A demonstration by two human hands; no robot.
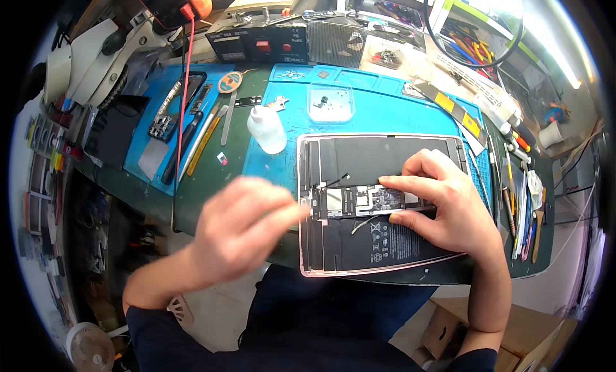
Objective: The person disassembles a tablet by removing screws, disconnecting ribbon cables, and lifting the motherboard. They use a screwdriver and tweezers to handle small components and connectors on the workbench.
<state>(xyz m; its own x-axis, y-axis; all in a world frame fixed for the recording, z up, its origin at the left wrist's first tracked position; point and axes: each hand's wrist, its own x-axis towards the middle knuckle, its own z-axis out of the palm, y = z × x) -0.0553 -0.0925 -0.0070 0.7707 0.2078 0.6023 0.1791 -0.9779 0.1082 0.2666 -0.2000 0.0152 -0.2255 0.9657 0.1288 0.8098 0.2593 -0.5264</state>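
As two hands point(240, 221) point(446, 195) work, one opened tablet point(367, 202)

- Black box point(247, 50), bench point(205, 208) far edge: white lettering on front, upper left; 3 short marks stacked, upper right.
- Black battery point(394, 247), near side of opened tablet point(301, 250): pale pictograms beside rows of fine print, too small to read.
- Orange-rimmed disc point(229, 82), far right corner of left blue mat point(138, 157): centre marking, illegible.
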